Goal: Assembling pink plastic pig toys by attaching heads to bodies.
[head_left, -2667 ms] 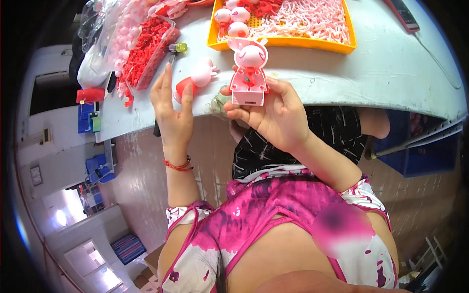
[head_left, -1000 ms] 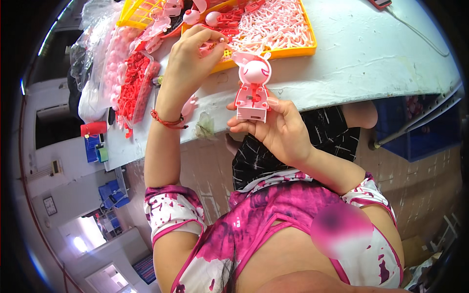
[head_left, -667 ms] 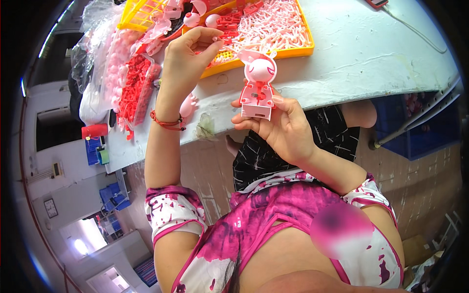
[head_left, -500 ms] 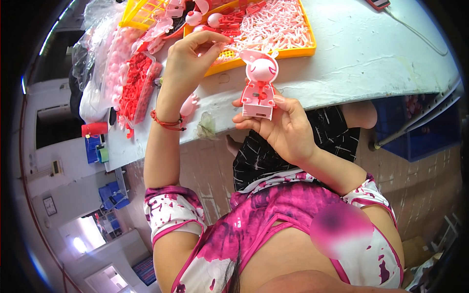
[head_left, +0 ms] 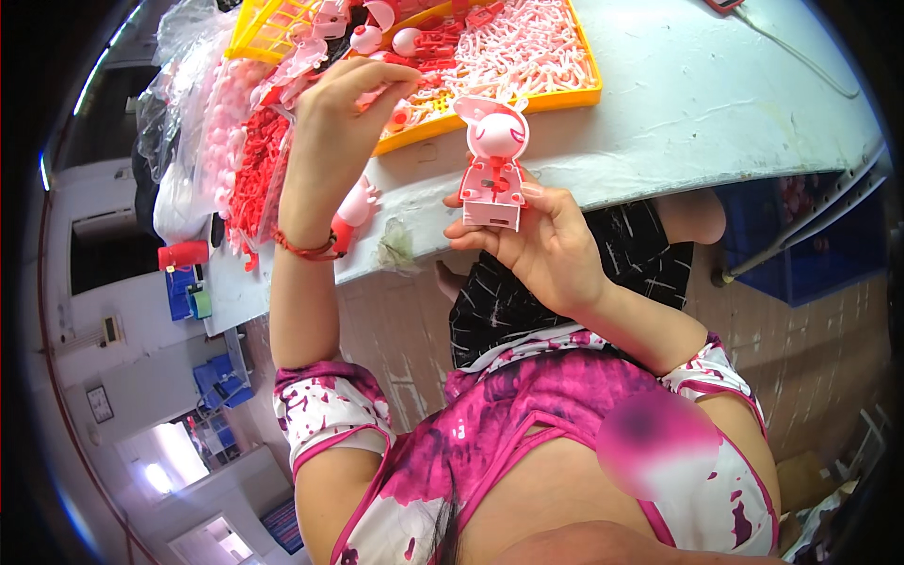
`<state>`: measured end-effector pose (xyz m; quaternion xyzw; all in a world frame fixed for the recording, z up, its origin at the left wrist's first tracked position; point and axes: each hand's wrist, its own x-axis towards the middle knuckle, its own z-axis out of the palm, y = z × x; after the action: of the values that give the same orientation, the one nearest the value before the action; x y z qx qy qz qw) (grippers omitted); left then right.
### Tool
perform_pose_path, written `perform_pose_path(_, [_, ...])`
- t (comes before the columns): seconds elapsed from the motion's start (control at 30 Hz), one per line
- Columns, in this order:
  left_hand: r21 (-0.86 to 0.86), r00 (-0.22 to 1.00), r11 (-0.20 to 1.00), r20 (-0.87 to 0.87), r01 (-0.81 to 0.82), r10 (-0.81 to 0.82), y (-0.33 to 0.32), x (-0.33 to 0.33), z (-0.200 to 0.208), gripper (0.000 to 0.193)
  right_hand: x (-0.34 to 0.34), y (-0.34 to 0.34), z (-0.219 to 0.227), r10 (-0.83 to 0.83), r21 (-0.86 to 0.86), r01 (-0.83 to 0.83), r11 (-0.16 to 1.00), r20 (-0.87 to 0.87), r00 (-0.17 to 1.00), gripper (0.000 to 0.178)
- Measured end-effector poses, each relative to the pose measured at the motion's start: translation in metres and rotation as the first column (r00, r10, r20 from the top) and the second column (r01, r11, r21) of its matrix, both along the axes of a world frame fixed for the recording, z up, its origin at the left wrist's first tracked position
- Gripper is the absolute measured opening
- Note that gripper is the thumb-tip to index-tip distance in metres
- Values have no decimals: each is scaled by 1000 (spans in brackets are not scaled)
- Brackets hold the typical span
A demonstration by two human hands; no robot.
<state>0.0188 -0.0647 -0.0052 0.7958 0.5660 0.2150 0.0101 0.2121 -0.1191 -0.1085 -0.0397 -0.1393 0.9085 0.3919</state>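
Note:
A pink toy figure (head_left: 494, 179) with a round head and small ears stands upright in my right hand (head_left: 556, 240). My thumb presses its right side, and the other fingers support it from behind and below. Its body is open at the front, showing red parts inside. To the left, my left hand (head_left: 344, 113) is raised before the yellow tray (head_left: 591, 71), thumb and index fingertips close together in a pinch. Whatever may be between those tips is too small to make out. Next to my left wrist, a pink and red toy piece (head_left: 353, 209) lies on the table.
Many pale pink pieces (head_left: 527, 52) and some red pieces (head_left: 435, 47) fill the tray. At the left are a heap of red parts (head_left: 254, 165), bagged pink balls (head_left: 226, 122) and a yellow basket (head_left: 264, 28). A cable (head_left: 800, 56) crosses the far right tabletop (head_left: 697, 104).
My left hand has moved left, away from the toy figure's head, its fingers still pinched. My right hand and the figure have barely shifted.

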Motion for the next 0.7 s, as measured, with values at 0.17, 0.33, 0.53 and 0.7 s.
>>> perform_pose_path(0.17, [-80,920,995,392,56,-21,-34,32,4,14,-1,1,1,11,-25,-12,1000,-32,999,40])
perform_pose_path(0.33, [-166,899,970,429,177,-91,-50,50,-9,16,-3,1,3,19,33,-17,999,-47,999,39])
perform_pose_path(0.53, [-254,897,957,441,142,-16,-49,50,-9,15,-4,0,-1,27,62,-26,998,-18,999,39])
perform_pose_path(0.7, [-274,912,955,411,114,8,-53,53,-8,14,-5,-1,-1,31,85,-30,996,-5,1000,38])
